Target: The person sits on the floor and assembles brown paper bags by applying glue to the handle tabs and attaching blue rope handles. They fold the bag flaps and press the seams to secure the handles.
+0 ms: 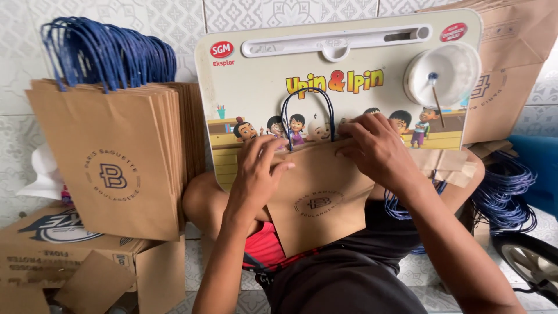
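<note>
Soft, even daylight, faint shadows, mild wide-angle bending at the edges, sharp throughout with little glare.

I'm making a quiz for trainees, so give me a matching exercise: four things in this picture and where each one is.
Things:
1. stack of finished paper bags
2. white round dish
3. loose blue cord handles
4. paper bag in hand

Places:
A. far right, by a wheel
B. under both hands, on the lap desk
C. left, on a cardboard box
D. top right of the lap desk

Pairs: 1-C, 2-D, 3-A, 4-B
</note>
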